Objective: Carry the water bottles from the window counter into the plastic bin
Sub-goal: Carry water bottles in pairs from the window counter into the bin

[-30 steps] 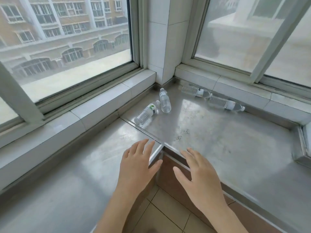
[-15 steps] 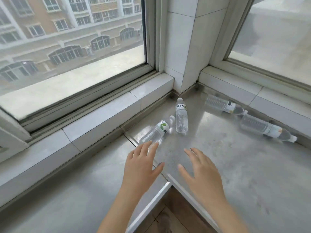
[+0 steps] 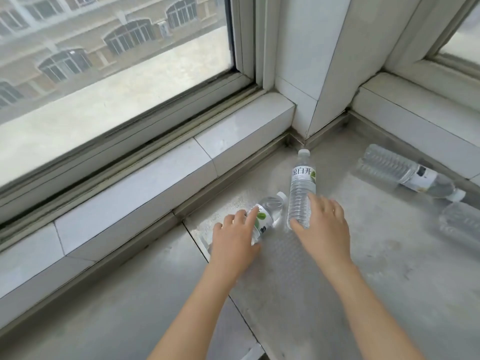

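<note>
Several clear water bottles lie on the grey metal window counter point(image 3: 363, 268). My left hand point(image 3: 235, 240) rests over the base end of the near-left bottle point(image 3: 267, 214), fingers spread across its label. My right hand point(image 3: 323, 231) covers the lower end of the middle bottle point(image 3: 302, 183), thumb and fingers on either side of it; neither hand has closed. A third bottle point(image 3: 405, 172) lies at the right along the sill, and a fourth point(image 3: 459, 222) is cut by the right edge. The plastic bin is out of view.
White tiled sills point(image 3: 166, 175) run along both windows and meet at a tiled corner pillar point(image 3: 319, 61). A seam point(image 3: 192, 237) divides the counter's two metal panels. The counter's inner corner edge point(image 3: 257, 352) sits at the bottom.
Both hands have reached forward from the counter's inner corner to the two nearest bottles and now touch them. The view has moved closer to the window corner.
</note>
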### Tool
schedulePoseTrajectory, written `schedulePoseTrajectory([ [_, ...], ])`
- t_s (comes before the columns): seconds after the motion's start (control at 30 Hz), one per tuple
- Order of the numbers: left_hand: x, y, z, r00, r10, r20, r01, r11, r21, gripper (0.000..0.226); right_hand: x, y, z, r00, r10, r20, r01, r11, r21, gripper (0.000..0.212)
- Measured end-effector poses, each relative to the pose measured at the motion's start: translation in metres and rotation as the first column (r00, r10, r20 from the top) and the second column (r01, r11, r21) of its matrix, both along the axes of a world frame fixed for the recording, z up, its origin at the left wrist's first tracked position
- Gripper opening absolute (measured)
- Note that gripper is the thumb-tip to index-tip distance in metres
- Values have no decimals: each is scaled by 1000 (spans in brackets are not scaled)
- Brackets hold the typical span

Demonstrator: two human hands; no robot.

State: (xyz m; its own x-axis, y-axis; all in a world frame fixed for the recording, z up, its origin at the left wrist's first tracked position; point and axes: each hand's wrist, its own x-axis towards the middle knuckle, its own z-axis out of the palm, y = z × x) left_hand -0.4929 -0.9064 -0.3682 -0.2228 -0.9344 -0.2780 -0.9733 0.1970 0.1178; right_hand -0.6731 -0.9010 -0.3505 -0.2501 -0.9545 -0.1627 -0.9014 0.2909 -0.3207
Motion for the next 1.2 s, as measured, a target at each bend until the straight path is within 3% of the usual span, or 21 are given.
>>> schedulePoseTrajectory([
  [0.3,-14,-30,-17,995,96,14,-97,982,161,82,-8,-70,-31,946,-207,250,187,977,105,83],
  [0.53,-2,-40,-20,982,156,-108,-133,972,191,78,-20,-88,-44,878,-318,359,281,948,151,89],
  [0.73,9,-30,-19,938,251,-238,-207,958,198,76,-31,-78,-51,711,-410,571,372,909,190,75],
  [0.97,34,1,3,647,507,-569,-464,854,234,76,-8,-35,-39,525,-373,765,369,910,190,91],
  [1.2,78,55,33,285,591,-755,-659,692,294,75,39,3,4,526,-186,830,232,970,71,90],
])
